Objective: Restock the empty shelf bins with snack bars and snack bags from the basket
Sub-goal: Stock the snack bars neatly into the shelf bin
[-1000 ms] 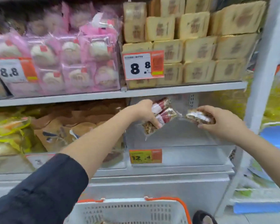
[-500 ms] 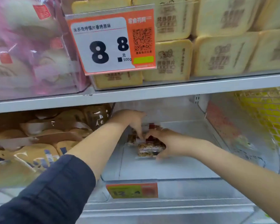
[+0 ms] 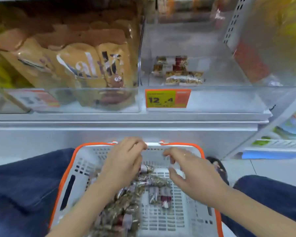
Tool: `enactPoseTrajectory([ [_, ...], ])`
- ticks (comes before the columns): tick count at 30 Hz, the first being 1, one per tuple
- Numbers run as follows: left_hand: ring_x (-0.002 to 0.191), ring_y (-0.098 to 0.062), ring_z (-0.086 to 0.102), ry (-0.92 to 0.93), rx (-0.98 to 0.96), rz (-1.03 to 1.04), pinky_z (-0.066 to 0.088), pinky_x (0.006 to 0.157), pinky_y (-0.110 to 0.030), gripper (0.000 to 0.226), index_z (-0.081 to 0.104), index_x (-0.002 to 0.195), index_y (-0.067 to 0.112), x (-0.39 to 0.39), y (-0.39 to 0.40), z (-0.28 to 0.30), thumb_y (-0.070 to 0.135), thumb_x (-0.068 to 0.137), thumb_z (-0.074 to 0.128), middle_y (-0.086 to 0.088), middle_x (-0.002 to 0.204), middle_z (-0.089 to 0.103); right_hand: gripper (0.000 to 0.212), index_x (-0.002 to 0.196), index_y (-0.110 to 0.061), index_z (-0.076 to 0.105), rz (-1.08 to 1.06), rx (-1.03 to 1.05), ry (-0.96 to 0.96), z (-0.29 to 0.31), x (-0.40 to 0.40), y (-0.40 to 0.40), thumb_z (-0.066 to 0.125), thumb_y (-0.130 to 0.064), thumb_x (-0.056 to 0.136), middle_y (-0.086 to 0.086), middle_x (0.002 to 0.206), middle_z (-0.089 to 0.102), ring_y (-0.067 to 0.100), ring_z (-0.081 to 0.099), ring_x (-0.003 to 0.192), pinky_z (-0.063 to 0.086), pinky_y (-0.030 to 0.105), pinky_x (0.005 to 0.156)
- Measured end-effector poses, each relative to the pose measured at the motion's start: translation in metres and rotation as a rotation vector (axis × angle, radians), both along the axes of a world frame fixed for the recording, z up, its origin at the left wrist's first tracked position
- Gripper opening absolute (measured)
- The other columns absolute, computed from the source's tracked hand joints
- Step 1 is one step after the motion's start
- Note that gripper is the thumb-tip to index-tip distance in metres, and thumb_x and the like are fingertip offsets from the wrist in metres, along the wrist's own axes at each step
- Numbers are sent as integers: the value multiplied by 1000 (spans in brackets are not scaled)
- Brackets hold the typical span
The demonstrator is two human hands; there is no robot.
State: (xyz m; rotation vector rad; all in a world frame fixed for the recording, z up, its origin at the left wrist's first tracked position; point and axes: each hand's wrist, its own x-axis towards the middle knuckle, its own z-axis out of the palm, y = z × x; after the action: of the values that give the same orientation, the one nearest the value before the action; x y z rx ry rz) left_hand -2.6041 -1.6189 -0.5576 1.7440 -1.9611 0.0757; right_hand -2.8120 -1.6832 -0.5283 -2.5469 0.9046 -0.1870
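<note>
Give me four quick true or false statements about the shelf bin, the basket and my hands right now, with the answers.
1. A few snack bars lie in the clear bin above the 12.4 price tag. True.
2. The basket holds no bars. False: many bars lie in it.
3. Both the left hand and the right hand are over the basket. True.
4. The bin to the left stands empty. False: it holds tan snack bags.

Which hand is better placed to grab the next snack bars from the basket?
Probably the left hand: it is already down among the heaped snack bars in the basket. The right hand hovers over bare basket floor with spread fingers.
</note>
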Motion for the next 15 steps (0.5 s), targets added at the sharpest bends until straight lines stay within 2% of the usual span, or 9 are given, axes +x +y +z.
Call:
enactPoseTrajectory([
  [1,97,-26,53,58,160,121,40,77,-29,27,59,101,12,11,20,-33,-1,78,52,-8,103,60,38,131,-35,32,-11,194,149,-31,4,15,44,-32,95,-14,116,51,4,48,76,42,28,60],
  [2,102,-29,53,150,332,265,43,80,-33,32,59,109,12,22,38,-62,-1,80,54,-9,109,58,48,138,-33,26,-51,377,216,-61,8,27,48,-30,96,-8,126,49,7,49,68,41,29,57],
  [4,109,-35,53,334,692,550,47,84,-38,47,48,128,8,48,68,-108,7,83,60,-15,120,55,66,145,-27,15,-180,710,223,-114,21,47,56,-27,94,3,128,48,6,47,53,40,25,51],
  [5,106,-36,56,394,830,640,48,81,-38,57,41,133,7,62,83,-132,14,82,64,-18,119,56,74,147,-23,10,-226,827,236,-136,30,56,60,-26,92,9,127,49,7,48,55,43,26,52],
  [7,103,-34,59,492,1007,670,50,78,-37,68,42,127,12,83,107,-176,34,68,68,-15,116,59,88,149,-18,4,-228,918,322,-168,51,71,66,-27,88,16,137,43,16,59,77,50,32,66],
  [9,116,-32,50,544,1095,662,47,90,-36,72,39,122,15,84,122,-193,41,62,67,-16,130,49,100,150,-23,-2,-142,909,378,-188,72,85,72,-30,83,18,147,31,27,60,102,51,39,83],
  [12,139,-36,20,634,1107,677,32,103,-37,100,15,147,11,69,121,-180,25,71,80,-22,152,11,111,149,-39,-4,7,970,371,-209,99,106,79,-31,76,12,157,0,35,35,133,41,43,103],
  [13,139,-35,21,671,1051,714,31,106,-38,105,12,148,12,68,118,-181,24,71,81,-21,152,13,114,148,-43,-5,14,1005,389,-214,106,111,80,-35,73,10,158,-8,36,26,138,37,44,107],
  [15,129,-33,39,698,917,727,38,103,-39,93,27,140,17,71,112,-191,28,67,83,-14,142,37,123,145,-50,-9,-9,992,451,-225,119,120,83,-46,64,8,155,-24,38,18,142,31,48,112],
])
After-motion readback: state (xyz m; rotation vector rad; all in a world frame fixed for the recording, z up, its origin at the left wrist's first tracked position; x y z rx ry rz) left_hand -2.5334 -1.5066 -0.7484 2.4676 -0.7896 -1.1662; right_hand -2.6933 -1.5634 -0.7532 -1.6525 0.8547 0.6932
